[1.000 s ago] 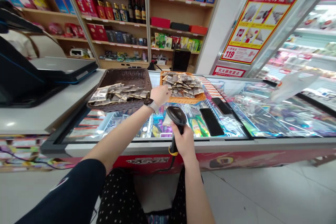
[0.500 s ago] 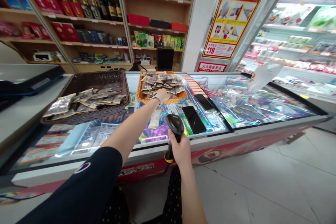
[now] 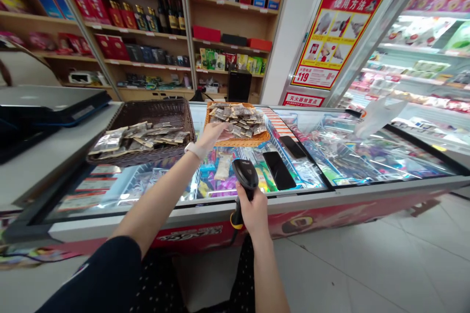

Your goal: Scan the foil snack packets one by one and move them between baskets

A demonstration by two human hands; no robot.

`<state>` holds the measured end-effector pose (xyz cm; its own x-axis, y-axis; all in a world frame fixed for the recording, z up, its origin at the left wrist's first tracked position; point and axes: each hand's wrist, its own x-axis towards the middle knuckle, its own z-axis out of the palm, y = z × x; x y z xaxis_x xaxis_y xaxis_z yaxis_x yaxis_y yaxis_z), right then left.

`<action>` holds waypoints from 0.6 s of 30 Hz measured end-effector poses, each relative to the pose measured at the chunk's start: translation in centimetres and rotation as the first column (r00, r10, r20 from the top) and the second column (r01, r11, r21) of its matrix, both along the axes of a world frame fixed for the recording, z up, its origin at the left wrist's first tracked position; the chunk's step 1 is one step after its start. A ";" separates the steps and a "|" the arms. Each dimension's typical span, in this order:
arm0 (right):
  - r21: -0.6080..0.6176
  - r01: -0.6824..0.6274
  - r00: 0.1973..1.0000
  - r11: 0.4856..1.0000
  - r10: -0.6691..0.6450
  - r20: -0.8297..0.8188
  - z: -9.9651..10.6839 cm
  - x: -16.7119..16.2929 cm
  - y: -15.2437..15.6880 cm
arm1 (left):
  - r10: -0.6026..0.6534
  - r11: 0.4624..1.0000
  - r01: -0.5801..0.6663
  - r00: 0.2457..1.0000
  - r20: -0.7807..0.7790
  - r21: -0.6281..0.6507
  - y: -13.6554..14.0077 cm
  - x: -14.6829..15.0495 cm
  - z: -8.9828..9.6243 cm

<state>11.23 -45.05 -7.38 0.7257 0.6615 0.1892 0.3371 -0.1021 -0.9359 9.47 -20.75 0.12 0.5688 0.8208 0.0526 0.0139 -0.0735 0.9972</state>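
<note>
My right hand (image 3: 254,210) is wrapped around the handle of a black barcode scanner (image 3: 246,174), upright at the freezer's front edge. My left hand (image 3: 213,135), with a pale band on its wrist, reaches over the left front rim of an orange wicker basket (image 3: 242,143). Its fingers look stretched toward the small sachets (image 3: 240,116) heaped inside; the tips are slightly blurred, and I see nothing held. Left of it stands a dark brown wicker basket (image 3: 156,107) with more sachets (image 3: 141,138) in its front part.
Both baskets rest on the glass top of a chest freezer (image 3: 308,198). Two black phones (image 3: 279,170) lie right of the orange basket. A clear plastic bag (image 3: 378,117) is farther right. A weighing scale (image 3: 55,102) is on the left counter. Stocked shelves (image 3: 147,32) rise behind.
My left hand has drawn back from the sachets at the orange basket's front to its left side. The view has shifted slightly left. The scanner stays in my right hand.
</note>
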 end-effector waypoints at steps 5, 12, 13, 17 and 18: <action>0.014 -0.081 0.997 0.997 0.081 -0.018 0.6 -2.6 -0.8 | 0.108 0.993 -0.094 0.970 0.218 -0.073 -5.0 -8.5 -4.3; -0.074 -0.209 0.978 0.975 0.208 -0.019 0.2 -6.4 -2.4 | 0.216 0.976 -0.217 0.960 0.177 -0.017 -9.2 -14.0 -10.2; -0.087 -0.216 0.976 0.973 0.215 -0.021 0.0 -6.8 -2.5 | 0.206 0.978 -0.207 0.963 0.171 -0.012 -9.3 -14.3 -10.5; -0.105 -0.224 0.974 0.969 0.224 -0.008 -0.2 -7.4 -2.9 | 0.166 0.985 -0.171 0.977 0.138 0.027 -9.4 -14.5 -10.8; -0.109 -0.224 0.974 0.968 0.226 0.003 -0.2 -7.4 -2.9 | 0.165 0.985 -0.171 0.978 0.127 0.038 -9.4 -14.5 -10.8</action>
